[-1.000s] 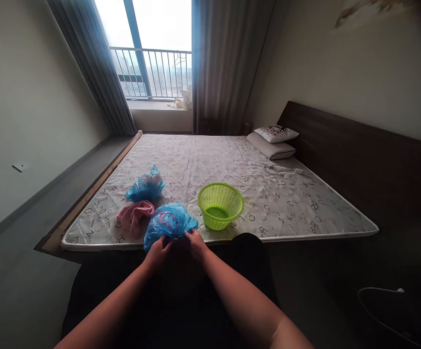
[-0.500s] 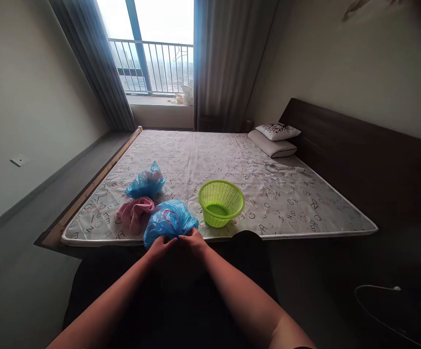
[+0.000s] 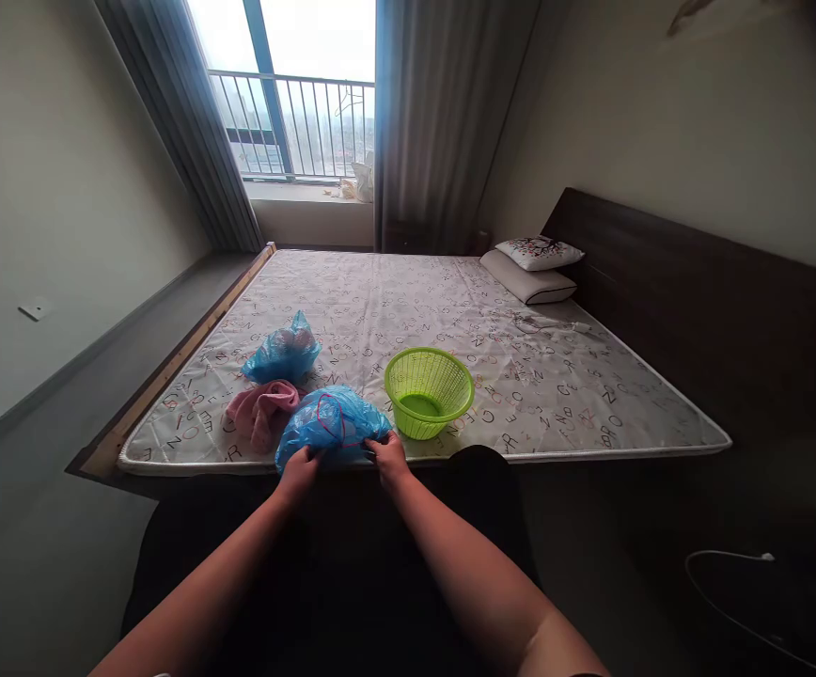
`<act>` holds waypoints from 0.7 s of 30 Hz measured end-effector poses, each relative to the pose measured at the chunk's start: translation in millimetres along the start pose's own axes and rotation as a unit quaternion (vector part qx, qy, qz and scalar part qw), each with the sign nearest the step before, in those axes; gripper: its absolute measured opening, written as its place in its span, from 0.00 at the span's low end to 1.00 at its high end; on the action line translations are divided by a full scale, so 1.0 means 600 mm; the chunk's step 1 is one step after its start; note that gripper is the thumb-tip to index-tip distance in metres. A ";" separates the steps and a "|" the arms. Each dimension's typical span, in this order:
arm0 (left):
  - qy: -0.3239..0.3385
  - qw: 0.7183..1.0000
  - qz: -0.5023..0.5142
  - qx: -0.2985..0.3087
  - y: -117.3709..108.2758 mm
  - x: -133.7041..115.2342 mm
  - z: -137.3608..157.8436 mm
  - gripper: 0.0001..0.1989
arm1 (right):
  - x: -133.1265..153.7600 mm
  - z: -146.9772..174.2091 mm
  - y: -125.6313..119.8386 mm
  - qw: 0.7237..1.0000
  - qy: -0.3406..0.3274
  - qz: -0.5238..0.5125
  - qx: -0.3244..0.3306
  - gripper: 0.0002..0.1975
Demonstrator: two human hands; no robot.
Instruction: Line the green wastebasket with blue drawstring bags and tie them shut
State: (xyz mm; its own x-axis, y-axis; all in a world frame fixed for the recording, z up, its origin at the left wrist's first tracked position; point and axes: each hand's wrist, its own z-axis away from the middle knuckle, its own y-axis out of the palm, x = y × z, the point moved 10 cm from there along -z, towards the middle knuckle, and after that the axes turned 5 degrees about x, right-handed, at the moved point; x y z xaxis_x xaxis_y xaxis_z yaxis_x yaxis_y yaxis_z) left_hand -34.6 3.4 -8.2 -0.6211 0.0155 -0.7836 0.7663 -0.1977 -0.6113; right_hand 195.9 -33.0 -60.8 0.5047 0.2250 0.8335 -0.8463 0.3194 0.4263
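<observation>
- Near blue bag point(image 3: 334, 418), thin crinkled plastic, lies at the mattress's point(image 3: 380, 306) near edge, between pink cloth point(image 3: 261, 414) and green basket point(image 3: 418, 430).
- Left hand point(image 3: 299, 472): fingers pinch the bag's near edge, on its left part. Exact finger contact partly hidden.
- Right hand point(image 3: 388, 459): thumb and fingertips pinch the bag's right end, just beside the basket. Hands apart, plastic spanning between them.
- Red loop point(image 3: 330, 418) shows on top of the bag; cannot tell if cord or print. Contents cannot be made out, nor where the mouth is.
- Step in hand looks like working the bag's near edge with both hands. Judgement only.
- Done well: small pinches right at the edge, one layer at a time, as thin film probably slips and clings to itself.
- Even, gentle outward pull from both sides; a hard tug likely tears it or rolls whatever is inside.
- Bag best left resting on the mattress so the bed bears the weight; edge drop is close, so pulling toward the body risks sliding it off.
- Right elbow room tight: wide sweep could knock the basket.
- Far blue bag point(image 3: 282, 353) sits behind the cloth, untouched.
</observation>
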 end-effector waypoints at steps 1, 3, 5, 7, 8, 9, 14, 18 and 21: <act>-0.001 1.000 -0.002 0.001 0.001 0.000 0.000 0.21 | 0.001 0.000 -0.001 1.000 -0.004 0.002 -0.005 0.29; -0.006 1.000 -0.005 0.007 0.004 0.001 0.001 0.21 | 0.001 0.000 -0.005 1.000 -0.011 0.008 -0.019 0.27; -0.007 1.000 -0.008 0.008 0.004 0.001 0.001 0.21 | 0.000 0.002 -0.016 0.998 -0.017 0.021 -0.048 0.26; -0.005 1.000 -0.011 0.009 0.002 0.001 0.001 0.21 | 0.004 0.007 -0.034 0.994 -0.028 0.045 -0.097 0.23; -0.004 1.000 -0.012 0.009 0.001 0.002 0.000 0.21 | 0.011 0.012 -0.044 0.990 -0.039 0.060 -0.123 0.22; -0.003 1.000 -0.014 0.010 0.001 0.002 0.000 0.21 | 0.020 0.018 -0.052 0.985 -0.053 0.077 -0.148 0.21; 0.001 0.999 -0.035 0.000 0.003 0.004 -0.003 0.14 | 0.088 0.049 -0.022 0.954 -0.178 0.211 -0.113 0.12; 0.018 0.998 -0.053 0.004 0.014 -0.002 -0.003 0.08 | 0.082 0.061 0.057 0.919 -0.223 0.319 0.065 0.07; 0.044 0.997 -0.058 0.019 0.022 -0.012 0.001 0.07 | 0.051 0.055 0.068 0.926 -0.188 0.311 0.104 0.09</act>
State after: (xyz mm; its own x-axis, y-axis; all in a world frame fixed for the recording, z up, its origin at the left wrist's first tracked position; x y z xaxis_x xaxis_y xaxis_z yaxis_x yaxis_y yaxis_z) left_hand -20.1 0.1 -10.3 -0.6877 0.1259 -0.7150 0.6818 -0.2263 -0.6957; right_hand 171.1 -43.5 -6.4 -0.1525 -0.0433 0.9874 -0.9876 0.0438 -0.1506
